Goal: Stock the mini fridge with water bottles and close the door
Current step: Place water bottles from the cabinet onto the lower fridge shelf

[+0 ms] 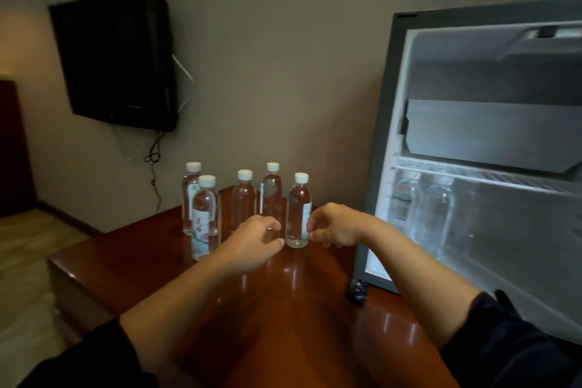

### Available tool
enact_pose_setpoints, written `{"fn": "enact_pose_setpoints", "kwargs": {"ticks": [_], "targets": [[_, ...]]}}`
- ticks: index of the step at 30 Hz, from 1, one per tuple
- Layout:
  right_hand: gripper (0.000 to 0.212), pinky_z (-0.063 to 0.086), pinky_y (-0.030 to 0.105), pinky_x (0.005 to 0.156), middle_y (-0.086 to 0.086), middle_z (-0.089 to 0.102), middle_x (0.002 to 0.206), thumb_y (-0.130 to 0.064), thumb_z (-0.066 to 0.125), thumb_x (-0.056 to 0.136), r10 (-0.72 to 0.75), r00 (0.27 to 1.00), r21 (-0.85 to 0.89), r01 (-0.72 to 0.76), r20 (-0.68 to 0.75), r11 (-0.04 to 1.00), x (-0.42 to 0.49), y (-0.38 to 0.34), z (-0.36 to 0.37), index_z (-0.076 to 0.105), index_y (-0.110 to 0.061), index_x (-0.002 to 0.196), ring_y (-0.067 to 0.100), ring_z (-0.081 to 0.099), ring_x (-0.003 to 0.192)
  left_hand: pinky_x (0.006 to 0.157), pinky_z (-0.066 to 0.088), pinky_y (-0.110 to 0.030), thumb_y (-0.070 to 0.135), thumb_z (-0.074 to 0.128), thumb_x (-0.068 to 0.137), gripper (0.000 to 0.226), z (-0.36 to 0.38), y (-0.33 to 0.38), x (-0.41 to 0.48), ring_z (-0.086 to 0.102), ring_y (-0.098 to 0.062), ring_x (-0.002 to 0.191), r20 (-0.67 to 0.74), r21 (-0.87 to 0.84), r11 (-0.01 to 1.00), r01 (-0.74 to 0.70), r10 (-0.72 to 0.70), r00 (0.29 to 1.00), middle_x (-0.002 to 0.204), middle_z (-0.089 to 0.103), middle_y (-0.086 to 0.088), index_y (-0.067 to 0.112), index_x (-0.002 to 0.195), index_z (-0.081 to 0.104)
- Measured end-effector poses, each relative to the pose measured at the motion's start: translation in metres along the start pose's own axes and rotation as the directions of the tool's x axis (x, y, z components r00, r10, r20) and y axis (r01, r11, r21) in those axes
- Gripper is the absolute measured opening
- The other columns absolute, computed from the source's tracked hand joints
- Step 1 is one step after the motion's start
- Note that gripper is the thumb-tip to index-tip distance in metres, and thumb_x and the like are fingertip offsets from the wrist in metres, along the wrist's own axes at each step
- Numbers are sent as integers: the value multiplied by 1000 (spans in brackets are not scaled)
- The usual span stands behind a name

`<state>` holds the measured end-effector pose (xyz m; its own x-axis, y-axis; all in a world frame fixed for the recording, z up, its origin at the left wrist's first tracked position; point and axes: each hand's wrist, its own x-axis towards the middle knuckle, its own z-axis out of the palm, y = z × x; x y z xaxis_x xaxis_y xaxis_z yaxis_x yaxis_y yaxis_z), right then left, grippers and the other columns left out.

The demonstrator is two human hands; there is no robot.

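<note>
Glossy red-brown tabletop (283,309) fills the foreground, with both arms in dark sleeves (504,340) stretched over it.

Left grip (256,238): fingers half-curled in a C, thumb tip just left of the front-right bottle (297,214). It covers the base of the rear-right bottle (272,195). Can't tell if it touches either one.

Right grip (333,225): same C-curl, fingertips at the label side of the front-right bottle. Blur hides whether it pinches or only brushes it. That bottle stands upright between the two grips, white cap on.

Small black object (356,291) lies on the tabletop nearer than the right grip, at the lower corner of the mini fridge (379,151).

Left of the left grip is the front-left bottle (205,220), upright, with the back-left bottle (192,195) close behind it. Middle bottle (244,198) stands just beyond the left grip.

Fridge sits right of the right grip, front open and interior lit. First stocked bottle (404,198) and second stocked bottle (439,208) stand side by side under the wire shelf (472,178).

Far up-left of the left grip, a black TV (116,60) hangs on the grey wall (283,72), with cables (154,151) dangling below it.
</note>
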<state>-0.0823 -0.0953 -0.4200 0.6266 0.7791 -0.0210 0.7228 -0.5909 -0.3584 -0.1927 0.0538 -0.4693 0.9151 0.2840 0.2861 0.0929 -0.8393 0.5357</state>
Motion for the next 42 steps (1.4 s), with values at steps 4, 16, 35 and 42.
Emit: {"fn": "enact_pose_setpoints", "kwargs": {"ticks": [4, 16, 35, 42], "targets": [[17, 46, 27, 75, 4, 62, 99, -21, 59, 90, -71, 997, -2, 71, 4, 997, 28, -34, 16, 63, -12, 105, 18, 60, 87, 105, 38, -31, 31, 57, 89, 43, -15, -39, -7, 41, -16, 124, -110, -19, 993, 117, -119, 987, 137, 40, 0, 21, 129, 46], [60, 39, 37, 106, 13, 45, 142, -22, 57, 92, -249, 956, -13, 250, -158, 968, 122, -115, 50, 29, -14, 145, 29, 46, 129, 92, 53, -39, 16, 68, 81, 67, -34, -132, 14, 51, -24, 119, -171, -407, 864, 296, -391, 905, 134, 43, -7, 17, 138, 34], [41, 44, 36, 89, 11, 64, 117, -29, 53, 94, -381, 896, -217, 334, -230, 917, 157, -134, 48, 47, -17, 132, 30, 58, 108, 97, 49, -45, 29, 78, 70, 79, 5, -163, 42, 56, -16, 112, -53, -630, 733, 256, -369, 928, 126, 52, 1, 27, 133, 33], [37, 41, 35, 77, 11, 65, 105, -32, 60, 89, -483, 849, -320, 407, -212, 856, 123, -135, 52, 53, -15, 122, 32, 60, 99, 92, 51, -37, 37, 78, 69, 64, 3, -149, 23, 54, -18, 112, -183, -513, 822, 247, -386, 904, 120, 54, 2, 27, 120, 41]]}}
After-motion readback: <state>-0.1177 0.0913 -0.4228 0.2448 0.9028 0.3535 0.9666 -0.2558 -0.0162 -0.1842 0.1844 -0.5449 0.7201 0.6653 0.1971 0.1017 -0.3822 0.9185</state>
